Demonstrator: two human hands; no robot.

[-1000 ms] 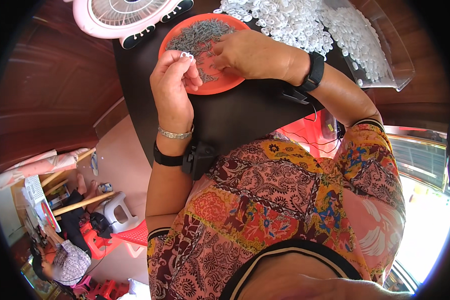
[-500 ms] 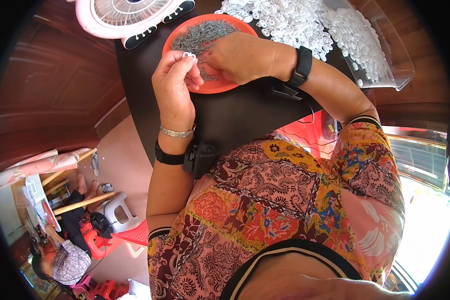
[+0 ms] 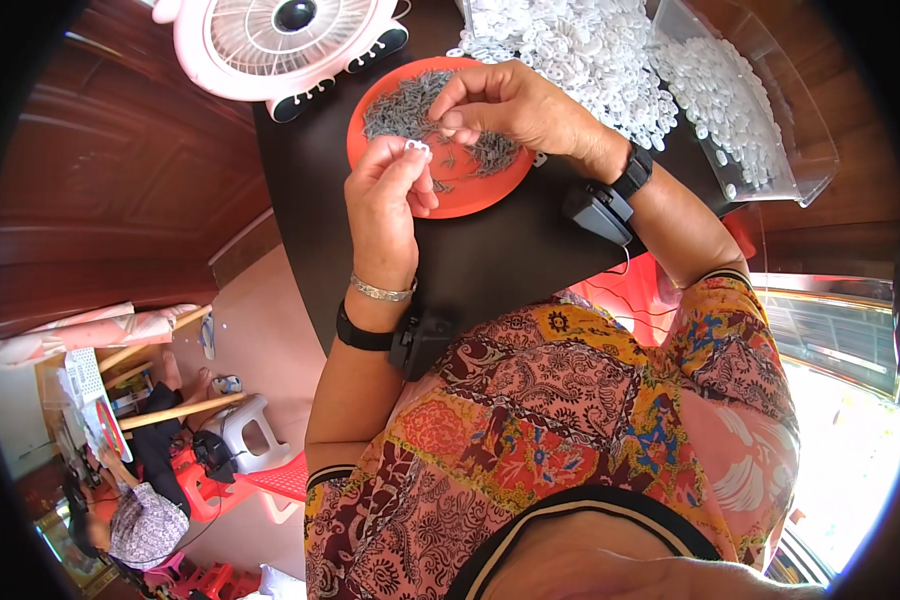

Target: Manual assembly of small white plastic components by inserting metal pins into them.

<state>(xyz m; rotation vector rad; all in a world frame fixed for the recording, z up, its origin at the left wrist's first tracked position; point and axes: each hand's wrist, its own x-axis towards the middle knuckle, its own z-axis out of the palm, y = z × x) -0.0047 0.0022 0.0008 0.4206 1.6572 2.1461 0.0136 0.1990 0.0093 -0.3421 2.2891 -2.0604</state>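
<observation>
My left hand [image 3: 383,215] is closed in a pinch on a small white plastic piece with holes [image 3: 417,148], held up at the near left of a round orange plate [image 3: 475,198]. Heaped in the plate are many small grey screws [image 3: 400,112], thickest at its far left. My right hand [image 3: 530,108] hovers over the plate, thumb and fingertips pressed together. Whatever is between them is too small to make out. The two hands are close but apart.
A large heap of white plastic pieces [image 3: 570,55] lies beyond the plate. More fill a clear bin [image 3: 785,175] at the far right. A pink fan [image 3: 280,40] stands at the far left of the dark table [image 3: 470,262]. Another person [image 3: 145,520] sits at lower left.
My right hand has lifted out of the screws and turned, its fingertips now pinched above the plate. My left hand still holds the white piece. The whole view has shifted slightly.
</observation>
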